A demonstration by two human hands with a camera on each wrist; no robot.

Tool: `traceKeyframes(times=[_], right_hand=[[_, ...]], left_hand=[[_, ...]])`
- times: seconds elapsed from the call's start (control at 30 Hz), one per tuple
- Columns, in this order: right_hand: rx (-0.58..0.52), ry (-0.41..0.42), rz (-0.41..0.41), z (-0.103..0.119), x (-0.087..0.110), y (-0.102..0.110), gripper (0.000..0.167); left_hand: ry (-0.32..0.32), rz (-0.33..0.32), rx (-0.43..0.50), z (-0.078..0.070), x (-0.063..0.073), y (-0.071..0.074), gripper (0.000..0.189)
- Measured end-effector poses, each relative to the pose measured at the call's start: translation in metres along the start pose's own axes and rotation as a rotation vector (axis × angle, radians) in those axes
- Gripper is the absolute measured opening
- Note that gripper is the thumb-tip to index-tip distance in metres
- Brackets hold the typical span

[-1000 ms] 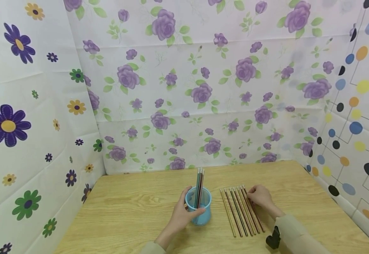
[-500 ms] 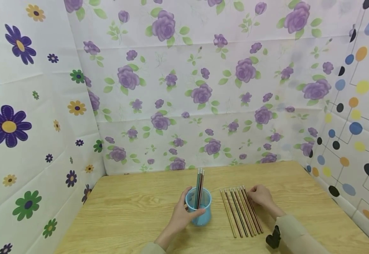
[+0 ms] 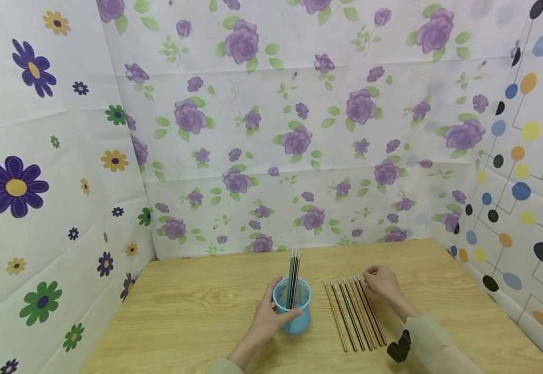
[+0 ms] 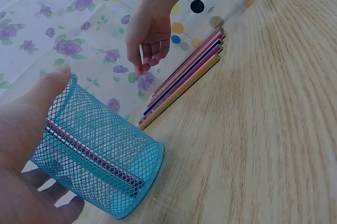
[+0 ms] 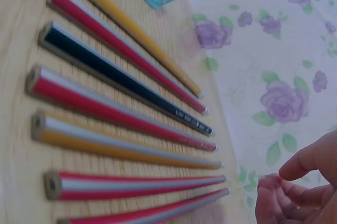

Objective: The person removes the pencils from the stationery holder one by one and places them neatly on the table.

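My left hand (image 3: 266, 318) grips a light-blue mesh pencil cup (image 3: 298, 323), thumb and fingers spread round its side. A few pencils (image 3: 294, 272) stand in the cup, leaning with their eraser ends up. To the right of it, several striped pencils in yellow, red and black lie side by side on the table; the black pencil (image 5: 121, 79) is among them. Beyond their far eraser ends is my right hand (image 3: 383, 283), fingers loosely bent and thumb near the index finger (image 5: 271, 184). Nothing shows between those fingers, and they are just off the outermost red pencil (image 5: 152, 206).
The wood-grain table (image 3: 197, 311) meets a flower-printed cloth (image 3: 248, 130) at its back edge. Patterned cloths also hang at left and right, the right one dotted (image 3: 521, 191). A black strap piece (image 3: 398, 347) is at the right wrist, close to the pencils' near ends.
The rightmost pencils have shifted slightly left, closer to the row. My right hand has then lifted a little away from them. The left hand and the cup stay in place.
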State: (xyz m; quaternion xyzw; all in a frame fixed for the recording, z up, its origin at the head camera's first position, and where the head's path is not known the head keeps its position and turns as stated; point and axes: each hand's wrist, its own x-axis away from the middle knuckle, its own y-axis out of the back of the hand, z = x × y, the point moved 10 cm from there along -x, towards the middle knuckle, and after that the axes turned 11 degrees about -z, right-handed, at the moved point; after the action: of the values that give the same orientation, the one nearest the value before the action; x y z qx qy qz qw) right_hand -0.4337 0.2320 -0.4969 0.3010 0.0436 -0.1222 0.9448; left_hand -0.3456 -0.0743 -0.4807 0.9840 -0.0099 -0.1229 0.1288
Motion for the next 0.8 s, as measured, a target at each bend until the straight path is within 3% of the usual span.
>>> traceKeyframes(times=[0.5,0.8], right_hand=[[-0.178,-0.052,0.0,0.031,-0.003,-0.016,0.029],[-0.306,0.003,0.059,0.055,-0.001,-0.036,0.028]], left_hand=[[0.001,0.01,0.0,0.001,0.0,-0.001,0.091],[0.017,0.004,0.003,0.003,0.0,0.0,0.092]])
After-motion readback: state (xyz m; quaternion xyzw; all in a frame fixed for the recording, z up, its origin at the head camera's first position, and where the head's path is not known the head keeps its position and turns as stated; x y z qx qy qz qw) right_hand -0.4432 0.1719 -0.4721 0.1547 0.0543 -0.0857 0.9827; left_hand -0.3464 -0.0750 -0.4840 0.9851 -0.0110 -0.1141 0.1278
